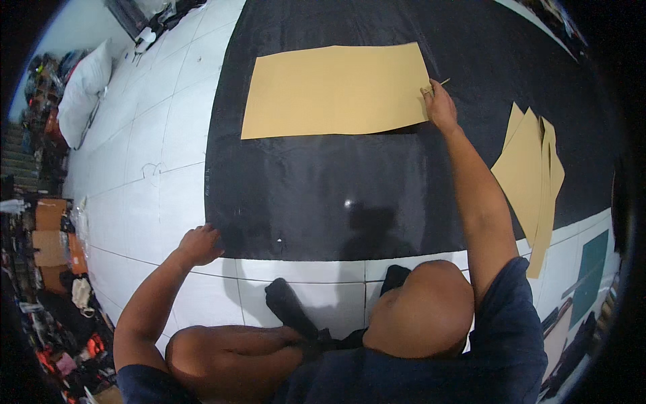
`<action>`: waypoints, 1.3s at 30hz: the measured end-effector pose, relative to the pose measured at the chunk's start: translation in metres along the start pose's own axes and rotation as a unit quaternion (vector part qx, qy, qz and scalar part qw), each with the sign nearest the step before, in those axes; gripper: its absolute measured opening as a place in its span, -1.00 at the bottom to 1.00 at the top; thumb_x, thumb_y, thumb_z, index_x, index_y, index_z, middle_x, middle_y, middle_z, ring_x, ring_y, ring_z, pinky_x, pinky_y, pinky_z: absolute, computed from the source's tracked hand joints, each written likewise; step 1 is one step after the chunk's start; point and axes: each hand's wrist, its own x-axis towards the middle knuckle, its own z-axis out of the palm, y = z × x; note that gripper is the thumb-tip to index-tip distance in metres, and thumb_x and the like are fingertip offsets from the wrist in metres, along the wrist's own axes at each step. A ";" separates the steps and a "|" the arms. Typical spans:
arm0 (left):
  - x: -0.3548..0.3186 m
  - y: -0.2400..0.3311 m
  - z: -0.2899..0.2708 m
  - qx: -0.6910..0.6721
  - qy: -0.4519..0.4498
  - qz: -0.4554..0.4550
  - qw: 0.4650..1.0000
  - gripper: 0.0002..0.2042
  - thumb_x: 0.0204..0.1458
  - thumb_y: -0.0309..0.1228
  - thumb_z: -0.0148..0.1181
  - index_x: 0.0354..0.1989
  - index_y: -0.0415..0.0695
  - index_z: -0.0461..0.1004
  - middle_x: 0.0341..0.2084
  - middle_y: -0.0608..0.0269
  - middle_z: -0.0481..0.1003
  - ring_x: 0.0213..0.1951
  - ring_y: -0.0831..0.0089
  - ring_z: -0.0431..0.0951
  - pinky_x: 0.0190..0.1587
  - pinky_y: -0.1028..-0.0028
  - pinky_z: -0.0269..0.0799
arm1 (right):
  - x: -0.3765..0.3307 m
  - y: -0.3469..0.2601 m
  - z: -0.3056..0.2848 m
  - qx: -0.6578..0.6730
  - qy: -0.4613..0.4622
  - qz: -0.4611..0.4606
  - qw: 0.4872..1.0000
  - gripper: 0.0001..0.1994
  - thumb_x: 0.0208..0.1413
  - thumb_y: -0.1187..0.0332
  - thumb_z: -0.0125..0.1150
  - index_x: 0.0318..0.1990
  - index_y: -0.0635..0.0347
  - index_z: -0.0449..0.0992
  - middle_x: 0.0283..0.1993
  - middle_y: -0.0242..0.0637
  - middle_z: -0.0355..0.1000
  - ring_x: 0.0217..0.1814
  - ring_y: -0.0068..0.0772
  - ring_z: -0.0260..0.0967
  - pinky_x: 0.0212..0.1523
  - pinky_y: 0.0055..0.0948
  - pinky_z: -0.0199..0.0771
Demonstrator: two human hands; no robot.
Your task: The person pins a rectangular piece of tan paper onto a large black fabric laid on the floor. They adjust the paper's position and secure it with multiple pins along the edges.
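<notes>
A big black sheet of material lies spread over the floor, with a slight shine. My left hand is at its near left corner, fingers curled in at the edge. On the far part of the sheet rests a wide tan card piece, roughly rectangular with a slightly peaked far edge. My right hand grips the card's right edge, its near right part lifted slightly off the black surface. From between those fingers pokes a thin, light stick, perhaps a pencil; its kind is too small to tell.
Several narrow, pointed tan card pieces lie overlapping on the right, reaching past the sheet's near edge. White floor tiles surround the sheet. A white sack, boxes and clutter line the left. A green mat lies at right.
</notes>
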 end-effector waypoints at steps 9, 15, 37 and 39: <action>0.067 0.058 0.003 -0.133 0.093 0.113 0.980 -0.44 0.11 -0.19 0.32 0.27 -0.12 0.41 0.31 -0.10 0.29 0.33 -0.03 0.32 0.37 0.12 0.26 | 0.010 -0.061 -0.089 -0.161 -0.127 -0.157 0.966 -0.61 0.46 0.07 -0.11 0.17 0.15 0.42 0.07 -0.01 0.51 0.16 0.04 0.47 0.14 -0.08 0.44; 0.116 0.044 0.013 -0.171 0.261 0.152 0.938 -0.44 0.09 -0.21 0.34 0.26 -0.13 0.41 0.34 -0.11 0.25 0.38 -0.08 0.23 0.41 0.07 0.16 | 0.024 -0.130 -0.143 -0.280 -0.129 -0.237 0.921 -0.60 0.48 0.03 -0.15 0.12 0.15 0.40 -0.05 -0.03 0.50 -0.01 0.07 0.50 0.04 -0.03 0.47; 0.121 -0.035 -0.008 -0.252 0.360 0.077 0.895 -0.51 0.11 -0.25 0.34 0.18 -0.18 0.44 0.26 -0.18 0.33 0.29 -0.13 0.35 0.31 0.10 0.32 | 0.008 -0.147 -0.136 -0.323 -0.280 -0.228 0.875 -0.65 0.40 0.08 -0.08 0.11 0.11 0.41 0.05 0.06 0.50 0.10 0.23 0.47 0.08 0.10 0.47; 0.106 -0.042 -0.022 -0.232 0.330 0.070 0.912 -0.51 0.11 -0.24 0.34 0.18 -0.18 0.44 0.26 -0.16 0.33 0.28 -0.12 0.35 0.31 0.10 0.32 | -0.012 -0.125 -0.111 -0.268 -0.267 -0.230 0.897 -0.65 0.40 0.09 -0.09 0.08 0.12 0.44 0.05 0.06 0.48 0.14 0.19 0.44 0.12 0.06 0.44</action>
